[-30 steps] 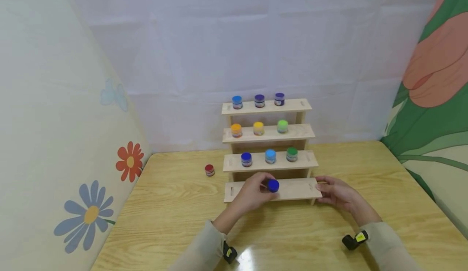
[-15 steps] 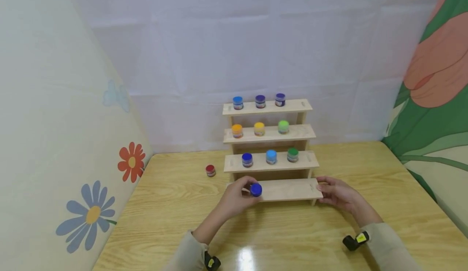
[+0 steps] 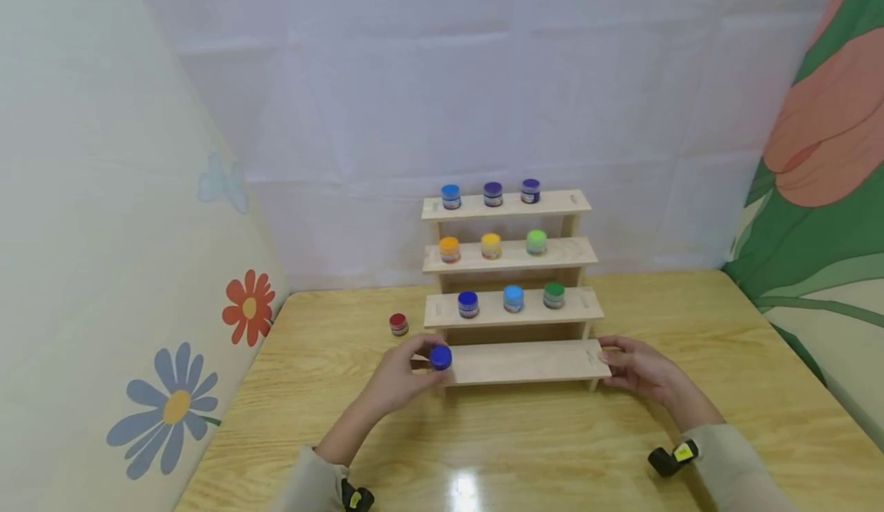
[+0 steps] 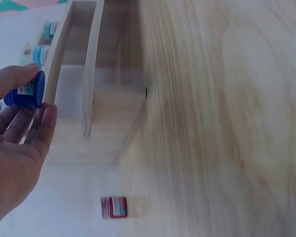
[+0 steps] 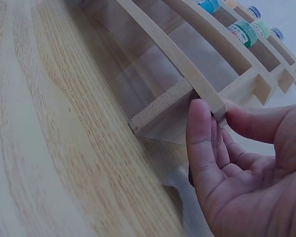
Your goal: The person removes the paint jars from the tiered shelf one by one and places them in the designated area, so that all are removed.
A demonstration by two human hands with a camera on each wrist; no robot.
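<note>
With my left hand (image 3: 399, 378) I pinch the small round dark-blue jar (image 3: 440, 357) at the nine-o'clock end of the lowest pale wooden board (image 3: 521, 362); my right hand (image 3: 641, 370) grips this board's three-o'clock end

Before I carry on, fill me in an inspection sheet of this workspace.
Surface: wood-grain table, with glare toward the front.
Job's things: blue-lidded jar held at the left end of the bottom shelf, contact with it unclear; nine jars on the three upper shelves, three each; red-lidded jar on the table, left of the stand.
Clutter: nothing seen.
Hands: left hand grips the blue-lidded jar; right hand pinches the bottom shelf's right end.
Cables: nothing seen.
Surroundings: white cloth behind; flower-painted panels either side.
</note>
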